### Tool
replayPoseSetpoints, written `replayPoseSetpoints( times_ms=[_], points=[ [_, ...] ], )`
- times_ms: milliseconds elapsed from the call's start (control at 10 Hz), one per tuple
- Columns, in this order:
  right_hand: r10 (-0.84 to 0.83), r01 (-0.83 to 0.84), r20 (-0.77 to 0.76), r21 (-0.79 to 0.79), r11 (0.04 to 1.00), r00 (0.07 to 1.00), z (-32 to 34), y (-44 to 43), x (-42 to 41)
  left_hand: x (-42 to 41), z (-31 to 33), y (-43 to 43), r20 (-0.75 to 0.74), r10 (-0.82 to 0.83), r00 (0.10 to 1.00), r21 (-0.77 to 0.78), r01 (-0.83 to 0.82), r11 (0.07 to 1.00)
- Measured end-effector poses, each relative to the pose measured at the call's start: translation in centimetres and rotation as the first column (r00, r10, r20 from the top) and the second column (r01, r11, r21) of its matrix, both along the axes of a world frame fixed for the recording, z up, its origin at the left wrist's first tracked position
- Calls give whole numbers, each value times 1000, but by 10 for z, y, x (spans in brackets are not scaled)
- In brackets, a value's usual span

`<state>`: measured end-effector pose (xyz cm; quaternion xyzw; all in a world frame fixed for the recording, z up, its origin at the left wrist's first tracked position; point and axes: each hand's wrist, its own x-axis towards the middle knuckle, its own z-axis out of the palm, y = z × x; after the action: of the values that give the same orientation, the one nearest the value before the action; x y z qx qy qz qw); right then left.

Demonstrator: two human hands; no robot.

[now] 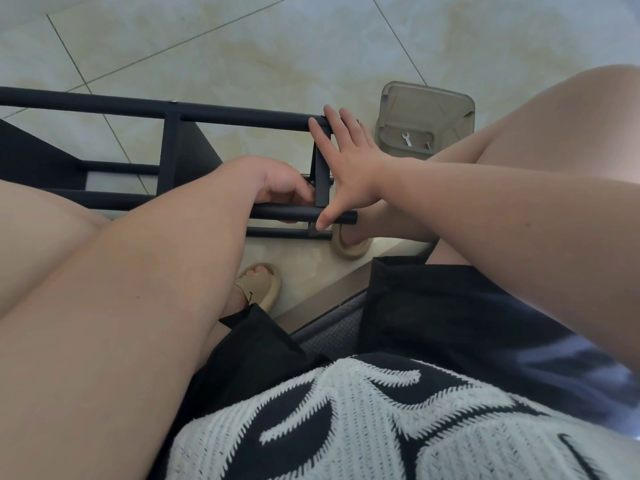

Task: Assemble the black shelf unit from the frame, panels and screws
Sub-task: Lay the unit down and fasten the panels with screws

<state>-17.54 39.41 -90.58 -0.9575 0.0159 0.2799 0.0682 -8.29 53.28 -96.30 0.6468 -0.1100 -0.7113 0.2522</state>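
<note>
Most of the black shelf unit of round, matte-painted metal tubes (242, 116) seems already joined: it lies on its side on the pale glossy tiled floor (242, 46), just in front of the seated person's knees, with long rails, short cross tubes and flat square-edged uprights fixed together. A small silver screw head (173, 101) shows on the far rail, so I judge that joint as finished. Flat black panels with a dull, smooth surface (24, 150) sit inside the frame at the left, but it is not clear whether they are fixed. The work now appears to be at the right end, where a flat upright bar (322, 194) meets the rails. The right hand (349, 161) is spread wide with straight fingers; it grasps nothing, its fingertips lie on the far rail and its thumb touches the near one, as if to steady the end. The left hand (280, 183) is curled at the joint beside this bar; whether it pinches a screw or a tool is hidden. Near the right hand stands a clear, square plastic box with rounded corners (391, 98), holding a small flat silver wrench (406, 138) and one small loose piece (428, 145), probably a screw. So few fasteners seem to remain, and I believe the assembly is near its last steps.
</note>
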Motion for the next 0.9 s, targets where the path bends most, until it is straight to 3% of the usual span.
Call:
replayPoseSetpoints(
  times_ms=[400,900],
  points=[
    [3,-3,1,-1,1000,1000,0,0,-1,-2,-1,-2,67,33,997,38,-36,999],
    [2,-2,1,1,1000,1000,0,0,0,-2,-1,0,-11,93,996,-30,-93,995]
  ],
)
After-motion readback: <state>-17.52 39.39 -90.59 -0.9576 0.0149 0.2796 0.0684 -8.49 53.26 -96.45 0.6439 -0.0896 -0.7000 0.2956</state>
